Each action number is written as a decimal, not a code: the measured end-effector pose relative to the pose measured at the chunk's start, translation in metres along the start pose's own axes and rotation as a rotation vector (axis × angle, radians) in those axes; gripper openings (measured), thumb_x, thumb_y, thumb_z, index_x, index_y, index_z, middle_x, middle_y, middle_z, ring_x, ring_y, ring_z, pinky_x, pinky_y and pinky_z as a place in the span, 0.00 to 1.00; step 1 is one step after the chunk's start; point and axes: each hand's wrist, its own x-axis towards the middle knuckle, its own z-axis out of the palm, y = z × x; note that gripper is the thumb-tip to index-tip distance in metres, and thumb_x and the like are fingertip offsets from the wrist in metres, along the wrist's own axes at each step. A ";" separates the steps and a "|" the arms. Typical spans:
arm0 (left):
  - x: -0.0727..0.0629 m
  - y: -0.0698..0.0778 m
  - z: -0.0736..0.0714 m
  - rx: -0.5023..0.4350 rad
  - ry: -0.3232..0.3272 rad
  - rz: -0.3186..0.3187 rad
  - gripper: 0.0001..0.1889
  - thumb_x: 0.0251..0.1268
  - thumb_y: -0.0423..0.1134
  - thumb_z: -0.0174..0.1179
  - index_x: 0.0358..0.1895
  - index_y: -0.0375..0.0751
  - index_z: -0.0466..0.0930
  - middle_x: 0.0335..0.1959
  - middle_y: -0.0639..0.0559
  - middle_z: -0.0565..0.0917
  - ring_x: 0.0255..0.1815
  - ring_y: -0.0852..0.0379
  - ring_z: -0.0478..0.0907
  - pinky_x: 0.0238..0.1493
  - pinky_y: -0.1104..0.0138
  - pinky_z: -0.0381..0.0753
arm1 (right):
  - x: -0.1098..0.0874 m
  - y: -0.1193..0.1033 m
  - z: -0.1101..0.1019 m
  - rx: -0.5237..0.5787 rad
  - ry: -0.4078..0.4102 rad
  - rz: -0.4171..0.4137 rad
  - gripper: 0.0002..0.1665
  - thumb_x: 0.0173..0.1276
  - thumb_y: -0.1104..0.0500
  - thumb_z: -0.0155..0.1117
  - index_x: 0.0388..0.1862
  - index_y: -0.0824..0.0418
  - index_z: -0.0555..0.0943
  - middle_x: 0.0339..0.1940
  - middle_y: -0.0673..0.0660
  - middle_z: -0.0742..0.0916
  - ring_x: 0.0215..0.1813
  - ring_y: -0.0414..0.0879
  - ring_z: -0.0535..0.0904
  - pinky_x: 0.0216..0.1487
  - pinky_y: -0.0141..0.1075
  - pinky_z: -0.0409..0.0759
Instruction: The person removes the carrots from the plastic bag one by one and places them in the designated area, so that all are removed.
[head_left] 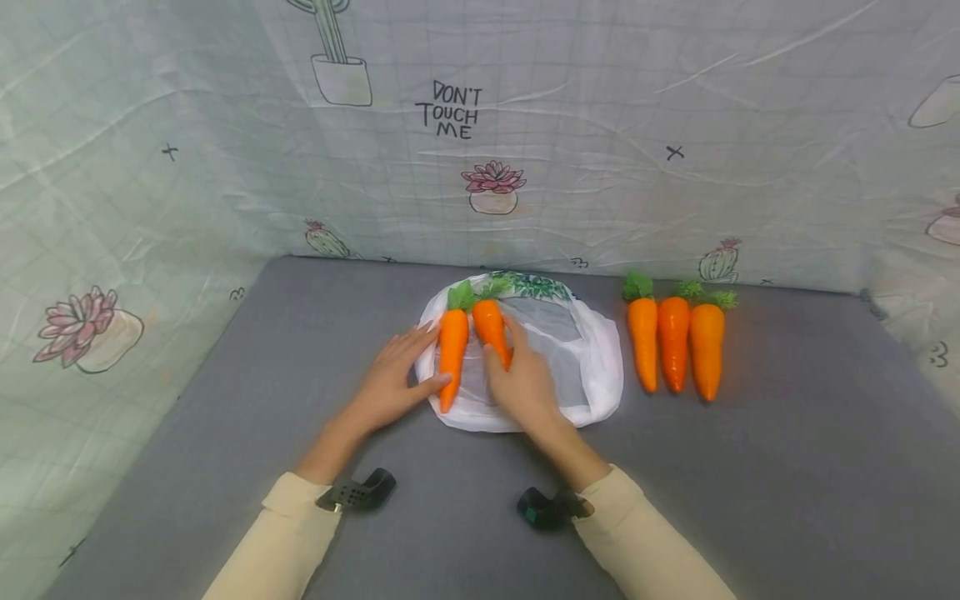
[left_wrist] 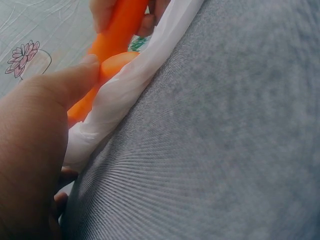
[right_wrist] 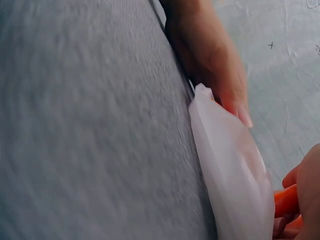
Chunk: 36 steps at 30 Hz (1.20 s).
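Head view: a white bag (head_left: 603, 367) lies spread on the gray table (head_left: 810, 450), its mouth turned up, its thin material see-through in the middle and green leaves printed along its far side. Over the left part of the bag rests one orange carrot (head_left: 453, 354), leafy top toward the bag's far side and tip by its near rim. Just to its right, also over the bag, is a second carrot (head_left: 490, 322), tilted, which the right hand (head_left: 525, 383) grips between thumb and fingers.

At the bag's left edge is the left hand (head_left: 392, 373), fingers reaching out nearly straight along the rim, thumb laid against the lower part of the first carrot; whether those fingers also pinch the bag I cannot tell. From the left wrist, the thumb shows against orange, with the white rim beside it.

To the right of the bag, apart from it, three more carrots (head_left: 673, 343) lie side by side, tops toward the back. Behind the bag hangs a pale cloth (head_left: 592, 108) with plant drawings and the words "DON'T TOUCH ME". Nearer the person than the bag are cream sleeves (head_left: 277, 533) and black wrist devices (head_left: 362, 492).
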 end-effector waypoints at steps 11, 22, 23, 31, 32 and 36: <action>-0.001 0.001 -0.001 -0.008 -0.004 -0.005 0.40 0.61 0.53 0.61 0.73 0.41 0.58 0.73 0.46 0.61 0.74 0.43 0.52 0.72 0.49 0.44 | 0.007 0.002 -0.027 0.005 0.083 -0.052 0.33 0.70 0.49 0.55 0.73 0.51 0.63 0.40 0.60 0.83 0.38 0.53 0.78 0.40 0.44 0.77; -0.002 0.004 -0.002 -0.004 -0.009 -0.025 0.40 0.62 0.53 0.61 0.74 0.42 0.58 0.73 0.47 0.60 0.74 0.44 0.52 0.73 0.49 0.43 | 0.015 0.011 -0.059 -0.024 0.187 -0.105 0.32 0.69 0.51 0.55 0.71 0.53 0.64 0.25 0.57 0.77 0.22 0.51 0.70 0.23 0.40 0.67; -0.002 0.005 -0.002 -0.005 -0.009 -0.025 0.40 0.62 0.53 0.61 0.74 0.42 0.58 0.73 0.47 0.60 0.74 0.44 0.52 0.72 0.49 0.43 | 0.015 0.013 -0.063 -0.029 0.194 -0.104 0.32 0.70 0.51 0.55 0.71 0.53 0.64 0.25 0.58 0.77 0.22 0.51 0.70 0.23 0.40 0.68; -0.003 0.004 0.000 -0.004 -0.016 -0.039 0.40 0.62 0.53 0.61 0.74 0.43 0.57 0.73 0.47 0.60 0.74 0.44 0.51 0.72 0.49 0.43 | 0.016 0.029 -0.095 -0.040 0.226 -0.080 0.32 0.72 0.51 0.54 0.73 0.54 0.62 0.26 0.60 0.76 0.22 0.51 0.68 0.23 0.39 0.69; -0.003 0.004 0.000 -0.003 -0.016 -0.039 0.40 0.62 0.53 0.61 0.74 0.43 0.57 0.74 0.47 0.60 0.74 0.44 0.51 0.72 0.49 0.43 | 0.016 0.031 -0.099 -0.042 0.229 -0.077 0.32 0.72 0.51 0.54 0.73 0.54 0.61 0.26 0.61 0.75 0.22 0.53 0.68 0.23 0.40 0.69; -0.003 0.004 0.000 -0.007 -0.014 -0.039 0.40 0.62 0.54 0.61 0.74 0.43 0.57 0.73 0.47 0.60 0.74 0.44 0.51 0.72 0.48 0.43 | 0.016 0.040 -0.113 -0.070 0.247 -0.047 0.33 0.72 0.49 0.52 0.74 0.53 0.61 0.33 0.62 0.79 0.29 0.55 0.71 0.29 0.41 0.71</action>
